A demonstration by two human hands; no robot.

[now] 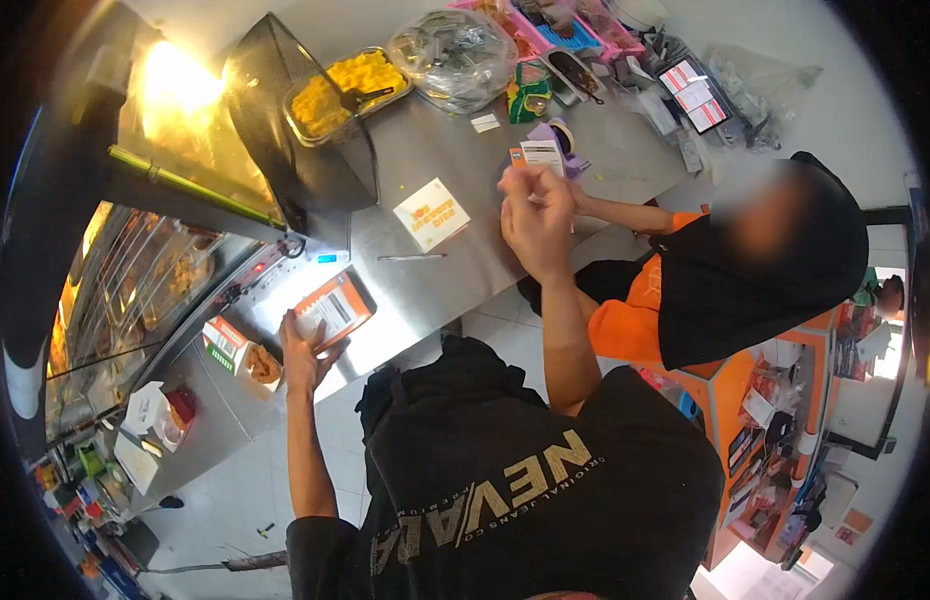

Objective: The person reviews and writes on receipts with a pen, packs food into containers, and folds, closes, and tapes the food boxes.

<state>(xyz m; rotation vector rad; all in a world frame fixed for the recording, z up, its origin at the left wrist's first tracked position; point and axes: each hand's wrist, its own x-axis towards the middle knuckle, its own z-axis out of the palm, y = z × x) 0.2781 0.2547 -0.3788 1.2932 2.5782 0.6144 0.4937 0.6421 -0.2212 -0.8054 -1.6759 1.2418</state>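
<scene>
My left hand (307,352) is on the near left corner of an orange box (335,310) with a white printed label, its fingers spread over the edge. Raised over the counter, my right hand (540,215) has its fingers pinched together; what they hold is too small to tell. Just behind it is an orange and white card (541,153), close to a co-worker's hand. Between my hands lies a closed white box with orange lettering (432,215), and a pen (413,257) is beside it. An open carton with fried food (242,355) stands left of my left hand.
A tray of yellow food (350,90) sits behind a dark mesh screen (310,120). Beside it is a bag of plastic cutlery (453,58). A lit display case is at the left, near an open white box (155,425). A co-worker (685,300) stands at the right.
</scene>
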